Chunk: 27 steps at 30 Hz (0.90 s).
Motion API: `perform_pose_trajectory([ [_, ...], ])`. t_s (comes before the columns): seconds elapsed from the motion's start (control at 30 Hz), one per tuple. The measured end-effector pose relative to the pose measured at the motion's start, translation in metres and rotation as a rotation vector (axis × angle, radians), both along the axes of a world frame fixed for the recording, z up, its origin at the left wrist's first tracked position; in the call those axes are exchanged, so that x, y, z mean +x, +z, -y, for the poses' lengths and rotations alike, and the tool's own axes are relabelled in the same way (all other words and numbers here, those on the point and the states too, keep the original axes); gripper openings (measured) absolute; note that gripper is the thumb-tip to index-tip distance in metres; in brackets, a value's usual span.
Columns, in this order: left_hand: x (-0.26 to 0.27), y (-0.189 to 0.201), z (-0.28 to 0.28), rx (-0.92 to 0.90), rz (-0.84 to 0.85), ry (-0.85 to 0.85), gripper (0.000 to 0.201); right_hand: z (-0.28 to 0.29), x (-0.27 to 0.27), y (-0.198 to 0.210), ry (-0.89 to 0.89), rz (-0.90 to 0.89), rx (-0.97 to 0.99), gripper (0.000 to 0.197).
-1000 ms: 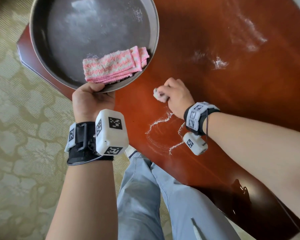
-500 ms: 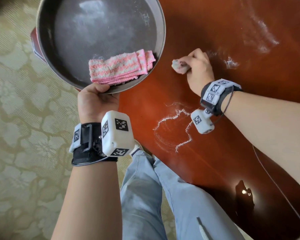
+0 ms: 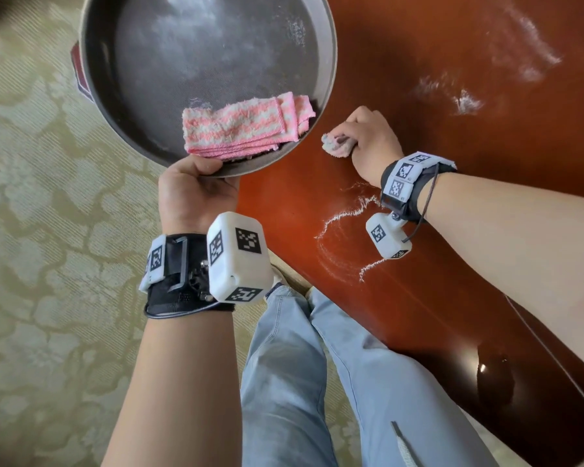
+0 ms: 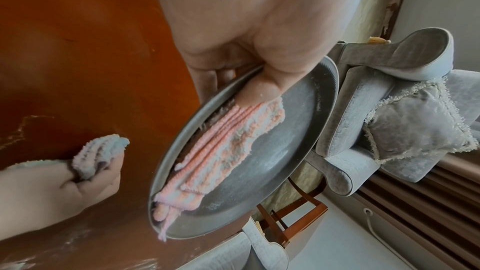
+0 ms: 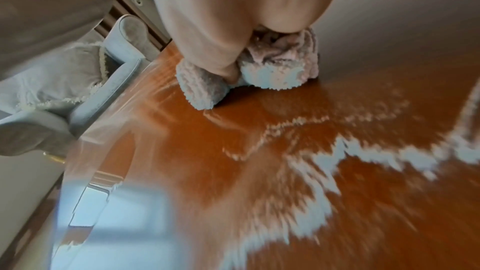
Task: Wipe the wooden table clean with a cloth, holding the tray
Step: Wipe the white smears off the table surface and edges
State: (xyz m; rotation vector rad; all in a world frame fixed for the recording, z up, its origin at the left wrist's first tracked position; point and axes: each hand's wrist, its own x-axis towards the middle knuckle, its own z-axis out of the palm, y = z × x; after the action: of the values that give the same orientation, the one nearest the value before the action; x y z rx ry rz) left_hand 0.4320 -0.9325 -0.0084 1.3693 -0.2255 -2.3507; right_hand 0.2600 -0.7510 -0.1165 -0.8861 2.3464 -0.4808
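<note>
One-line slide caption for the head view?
Left hand holds tray; right hand wipes powder off table with cloth.

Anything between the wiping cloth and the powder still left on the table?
Nothing visible. The right hand grips the cloth on the wooden table; bare wood separates it from the powder streaks. The tray sits left.

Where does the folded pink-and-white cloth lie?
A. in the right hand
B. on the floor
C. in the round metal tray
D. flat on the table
C: the folded pink-and-white cloth lies inside the round metal tray, whose rim the left hand holds.
</note>
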Motion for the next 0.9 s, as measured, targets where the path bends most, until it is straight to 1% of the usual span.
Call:
perform_pose_trajectory([
  [0.03, 0.001, 0.001, 0.0, -0.003, -0.006, -0.017, 0.035, -0.003, 0.006, 0.0, -0.014, 0.039, 0.01, 0.036],
  [0.07, 0.003, 0.002, -0.001, -0.004, -0.009, -0.035, 0.034, -0.007, 0.013, 0.0, -0.02, 0.067, 0.03, 0.036],
  [0.17, 0.007, 0.004, -0.002, -0.01, -0.009, -0.078, 0.032, -0.023, 0.033, -0.003, 0.009, 0.101, 0.052, 0.045],
  [0.27, 0.012, 0.003, -0.008, -0.02, -0.002, -0.113, 0.031, -0.041, 0.054, 0.0, 0.013, 0.099, -0.002, 0.045],
  [0.37, 0.017, 0.002, -0.015, 0.002, -0.003, -0.138, 0.031, -0.058, 0.073, -0.001, 0.027, 0.062, -0.055, 0.041],
  [0.43, 0.02, 0.001, -0.02, 0.006, -0.009, -0.155, 0.031, -0.067, 0.083, -0.002, 0.037, 0.068, -0.04, 0.038],
  [0.53, 0.023, -0.002, -0.027, 0.005, -0.013, -0.184, 0.033, -0.075, 0.095, -0.003, 0.056, 0.081, 0.021, 0.04],
  [0.67, 0.023, 0.001, -0.037, 0.008, 0.014, -0.218, 0.034, -0.08, 0.108, -0.005, 0.013, 0.072, 0.015, 0.043],
  [0.73, 0.021, 0.003, -0.043, -0.002, 0.021, -0.228, 0.034, -0.079, 0.106, -0.001, 0.01, 0.107, 0.021, 0.044],
  [0.8, 0.018, 0.005, -0.051, 0.003, 0.021, -0.233, 0.033, -0.081, 0.098, 0.003, -0.05, 0.163, -0.046, 0.04],
  [0.83, 0.016, 0.006, -0.055, 0.008, 0.021, -0.23, 0.033, -0.082, 0.092, 0.007, -0.111, 0.168, -0.131, 0.039],
  [0.9, 0.009, 0.008, -0.066, 0.003, 0.015, -0.215, 0.033, -0.09, 0.074, 0.014, -0.292, 0.168, -0.283, 0.038],
])
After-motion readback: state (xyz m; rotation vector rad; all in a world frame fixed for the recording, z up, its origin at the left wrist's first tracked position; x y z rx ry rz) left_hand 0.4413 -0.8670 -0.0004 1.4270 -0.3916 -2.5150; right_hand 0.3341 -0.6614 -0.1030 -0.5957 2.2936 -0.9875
